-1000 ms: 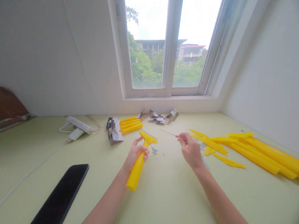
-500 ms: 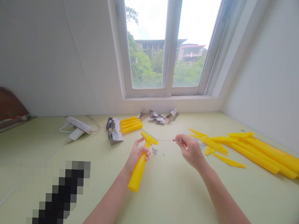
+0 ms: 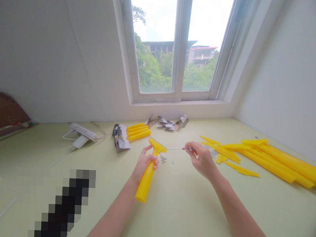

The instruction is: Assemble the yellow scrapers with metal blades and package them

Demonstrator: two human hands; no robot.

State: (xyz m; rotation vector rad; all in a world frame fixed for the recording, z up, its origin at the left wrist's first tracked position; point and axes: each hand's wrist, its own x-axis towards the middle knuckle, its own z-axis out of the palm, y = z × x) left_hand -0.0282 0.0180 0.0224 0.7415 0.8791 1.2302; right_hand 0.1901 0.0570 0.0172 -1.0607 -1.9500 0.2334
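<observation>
My left hand (image 3: pixel 145 162) is wrapped around the neck of a yellow scraper (image 3: pixel 146 179), its wide head tilted up and away and its handle end toward me. In my right hand (image 3: pixel 202 156) a screwdriver (image 3: pixel 174 148) is pinched by its handle, mostly hidden by the fingers. The thin metal shaft points left, and its tip meets the right part of the scraper's head, by a screw. Several small silvery screws or nuts (image 3: pixel 163 158) lie on the table just behind and right of the scraper's neck.
Several yellow handles (image 3: pixel 138 132) with card packaging (image 3: pixel 121 139) lie behind my left hand. Crumpled packaging (image 3: pixel 169 124) rests below the window. Yellow plastic pieces (image 3: pixel 273 160) are piled on the right. A white power strip (image 3: pixel 84 132) with cables sits at the left.
The screwdriver's tip has shifted slightly left and down over the scraper's head. Both hands have kept nearly the same place and grip.
</observation>
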